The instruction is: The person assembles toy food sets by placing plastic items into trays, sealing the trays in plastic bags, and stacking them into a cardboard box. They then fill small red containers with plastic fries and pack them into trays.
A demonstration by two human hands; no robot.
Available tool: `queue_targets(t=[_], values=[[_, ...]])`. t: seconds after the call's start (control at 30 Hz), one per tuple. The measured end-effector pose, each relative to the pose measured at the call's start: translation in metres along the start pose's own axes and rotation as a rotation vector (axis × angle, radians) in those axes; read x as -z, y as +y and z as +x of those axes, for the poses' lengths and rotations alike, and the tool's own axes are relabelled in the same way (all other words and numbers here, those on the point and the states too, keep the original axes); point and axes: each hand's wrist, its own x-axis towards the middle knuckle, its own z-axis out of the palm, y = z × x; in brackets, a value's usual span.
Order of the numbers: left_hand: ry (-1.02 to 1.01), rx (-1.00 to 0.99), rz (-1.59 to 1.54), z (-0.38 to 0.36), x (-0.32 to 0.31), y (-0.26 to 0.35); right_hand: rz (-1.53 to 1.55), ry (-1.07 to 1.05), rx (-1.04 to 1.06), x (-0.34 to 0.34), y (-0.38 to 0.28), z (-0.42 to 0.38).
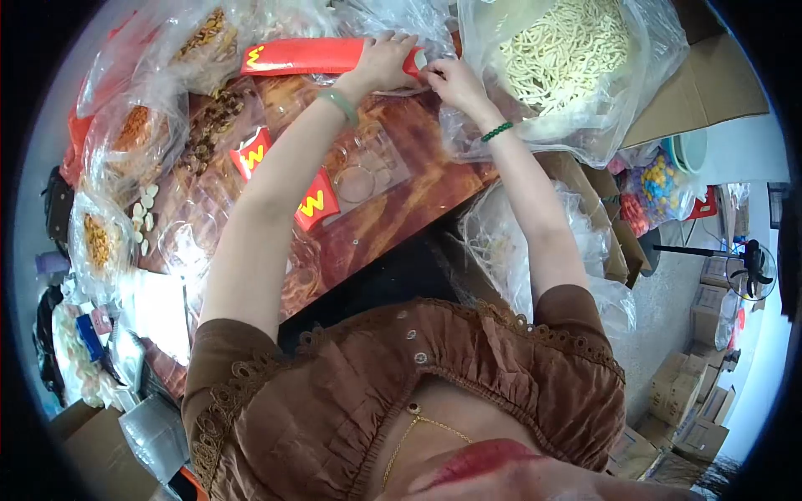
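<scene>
A long red strip with a yellow mark (pixel 305 57) lies across the far part of the brown marbled table. My left hand (pixel 386 63) rests flat on its right part, fingers stretched out. At the strip's right end, my right hand (pixel 451 82) has its fingers pinched together; what they hold, if anything, is too small to make out. Two red pieces with yellow marks, one by my left forearm (pixel 253 154) and one partly under it (pixel 316 202), lie on the table. Beside them is a clear plastic sheet with round pieces (pixel 368 171).
A clear bag of pale, noodle-like strands (pixel 568 58) stands at the far right, by an open cardboard box (pixel 697 92). Bags of orange pieces (pixel 100 242) line the left side. Small dark pieces (pixel 205 129) and white pieces (pixel 144 213) lie on the table (pixel 418 213).
</scene>
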Motion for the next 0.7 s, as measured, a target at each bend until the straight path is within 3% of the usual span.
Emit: queue_targets(t=[0.07,0.17,0.37,0.4,0.43,0.5,0.53,0.63,0.67,0.7], values=[[-0.245,0.109,0.019,0.012,0.001,0.0,-0.002,0.047,0.037,0.002,0.004,-0.005],[-0.323,0.102,-0.036,0.017,0.004,-0.012,-0.031,0.136,0.066,0.012,0.018,-0.01],[-0.181,0.042,0.056,0.016,0.028,-0.005,-0.141,0.33,0.213,0.036,0.019,-0.02],[-0.072,0.004,-0.109,0.019,0.038,-0.005,-0.196,0.346,0.281,0.04,0.017,-0.021],[-0.058,0.015,-0.283,0.023,0.04,-0.008,-0.201,0.355,0.272,0.045,0.012,-0.021],[-0.027,0.032,-0.636,0.03,0.043,-0.014,-0.128,0.324,0.451,0.054,-0.001,-0.025],[-0.138,0.101,-0.824,0.036,0.052,-0.01,-0.179,0.338,0.496,0.054,-0.006,-0.024],[-0.449,0.242,-0.996,0.036,0.091,0.001,-0.076,0.279,0.525,0.063,-0.024,-0.032],[-0.359,0.243,-1.039,0.032,0.09,-0.004,-0.089,0.289,0.511,0.073,-0.028,-0.04],[-0.267,0.251,-1.079,0.028,0.087,-0.013,0.187,0.249,0.379,0.084,-0.032,-0.049]])
